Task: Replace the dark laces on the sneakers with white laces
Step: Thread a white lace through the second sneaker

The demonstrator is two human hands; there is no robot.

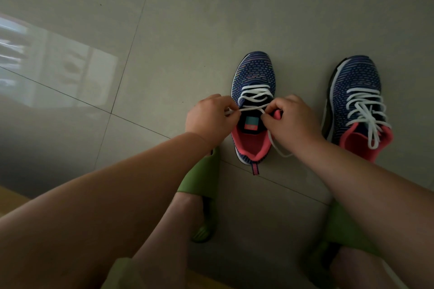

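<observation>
pinching white lace [252, 108] ends, both hands [212, 117] over sneaker [254, 91]; tongue label [251, 122] unreadable

overall: dim, muted indoor light, slightly grainy
light source: from the left, a pale window reflection on the floor tiles [58, 58]
glare: soft sheen across that left patch, streaky at the frame edge
shadows: dark band at lower left; faint, soft ones beside the sneakers [254, 105]
focus: centre fairly sharp; forearms [117, 195] near the bottom soft
distortion: wide-angle, tile lines splay outward, arms look stretched
</observation>
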